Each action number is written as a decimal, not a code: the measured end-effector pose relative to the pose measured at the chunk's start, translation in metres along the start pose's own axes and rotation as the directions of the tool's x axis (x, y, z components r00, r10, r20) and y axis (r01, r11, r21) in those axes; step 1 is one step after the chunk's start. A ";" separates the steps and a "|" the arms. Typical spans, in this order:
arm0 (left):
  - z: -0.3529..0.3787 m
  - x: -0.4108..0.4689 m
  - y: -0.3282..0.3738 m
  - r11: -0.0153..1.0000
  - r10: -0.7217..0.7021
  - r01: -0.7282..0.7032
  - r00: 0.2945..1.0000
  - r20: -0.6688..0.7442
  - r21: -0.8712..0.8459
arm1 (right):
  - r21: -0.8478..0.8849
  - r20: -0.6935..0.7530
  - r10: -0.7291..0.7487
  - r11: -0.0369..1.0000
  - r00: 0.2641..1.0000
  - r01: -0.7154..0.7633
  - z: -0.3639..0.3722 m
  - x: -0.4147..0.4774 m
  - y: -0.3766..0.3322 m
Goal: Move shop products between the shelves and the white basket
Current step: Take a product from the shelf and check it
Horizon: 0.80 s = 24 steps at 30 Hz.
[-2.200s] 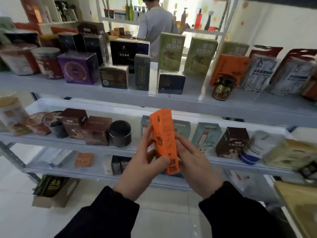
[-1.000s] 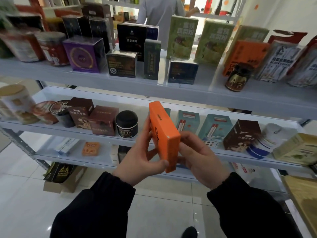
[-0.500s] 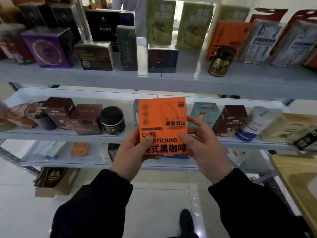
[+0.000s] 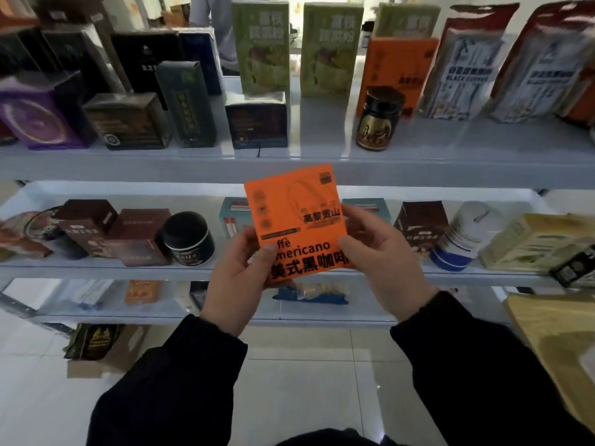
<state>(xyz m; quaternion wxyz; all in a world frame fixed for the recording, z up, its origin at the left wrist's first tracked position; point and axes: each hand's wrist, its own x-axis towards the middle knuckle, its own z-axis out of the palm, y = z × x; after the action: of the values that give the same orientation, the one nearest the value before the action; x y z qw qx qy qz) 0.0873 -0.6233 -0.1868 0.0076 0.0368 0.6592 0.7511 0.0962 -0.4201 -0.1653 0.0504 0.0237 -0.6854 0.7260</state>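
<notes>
An orange coffee box (image 4: 289, 207) with black print faces me, held up in front of the middle shelf (image 4: 96, 268). My left hand (image 4: 238, 284) grips its lower left corner, thumb on the front. My right hand (image 4: 383, 259) holds its right edge, fingers curled onto the front. A matching orange box (image 4: 399, 59) stands on the upper shelf (image 4: 450, 152) behind a dark jar (image 4: 380, 119). The white basket is not in view.
Green cartons (image 4: 260, 46), dark boxes and a purple box (image 4: 38, 114) fill the upper shelf. Brown boxes, a black jar (image 4: 188, 238), teal boxes and a white tub (image 4: 463, 235) line the middle shelf. A cardboard box (image 4: 106, 346) sits on the tiled floor. A tan surface (image 4: 557, 336) juts in at right.
The orange box was turned from edge-on to face me and has now tilted slightly, left corner up. My view has moved closer to the shelves. Both hands keep their hold.
</notes>
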 end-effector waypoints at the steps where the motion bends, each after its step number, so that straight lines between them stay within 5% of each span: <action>1: 0.005 0.001 0.010 0.999 0.034 -0.034 0.999 0.003 0.024 | -0.002 0.008 -0.001 1.000 1.000 0.001 -0.006 0.006 -0.004; 6: 0.025 0.010 0.055 0.958 0.208 -0.204 0.978 -0.001 0.200 | 0.044 0.118 -0.050 0.998 0.992 0.045 -0.029 0.040 -0.033; 11: 0.039 0.026 0.099 0.830 0.415 -0.357 0.909 -0.046 0.428 | -0.051 0.212 -0.222 0.970 0.952 0.238 -0.039 0.067 -0.066; 13: 0.046 0.029 0.122 0.683 0.575 -0.436 0.816 -0.063 0.586 | -0.072 0.251 -0.301 0.942 0.920 0.328 -0.041 0.077 -0.079; 16: 0.059 0.032 0.158 0.225 0.760 -0.416 0.641 0.109 0.881 | -0.107 0.303 -0.410 0.882 0.860 0.458 -0.041 0.092 -0.099; 18: 0.069 0.036 0.179 -0.013 0.771 -0.348 0.593 0.231 0.937 | -0.133 0.331 -0.465 0.839 0.821 0.528 -0.042 0.104 -0.113; 21: 0.081 0.046 0.198 -0.172 0.772 -0.273 0.559 0.302 0.946 | -0.161 0.329 -0.540 0.776 0.775 0.610 -0.047 0.125 -0.132; 24: 0.089 0.064 0.212 -0.197 0.763 -0.246 0.570 0.306 0.949 | -0.213 0.326 -0.586 0.719 0.742 0.662 -0.054 0.145 -0.147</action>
<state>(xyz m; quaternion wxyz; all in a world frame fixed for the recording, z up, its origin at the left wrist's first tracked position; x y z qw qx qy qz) 0.0371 -0.5593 0.0372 -0.4649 0.1541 0.8712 0.0339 -0.0307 -0.3521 -0.0078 0.2152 0.3324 -0.7439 0.5384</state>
